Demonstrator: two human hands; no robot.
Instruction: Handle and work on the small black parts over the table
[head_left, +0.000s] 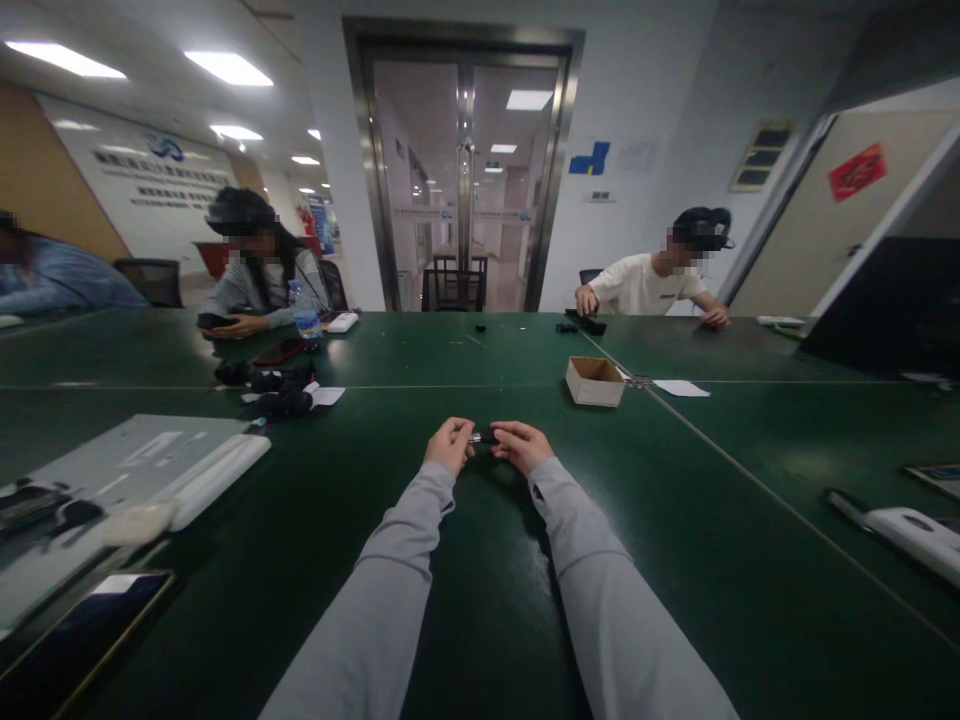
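Note:
Above the green table [480,600], a small black and silver stick-like object [484,437] spans the gap between my two hands. Its exact kind is too small to tell. My left hand [449,446] pinches the silver end with its fingertips. The fingers of my right hand [523,446] are closed on the black end. Both ends are partly hidden by fingers. Beyond my right hand stands an open cardboard box [596,391], its inner floor mostly out of sight.
At left lie a flat grey panel [187,432], a phone [82,650] and black gear [285,400]. White paper [681,388] is right of the box. A white device [911,535] lies far right. Across the table sit people, one near a water bottle [304,312].

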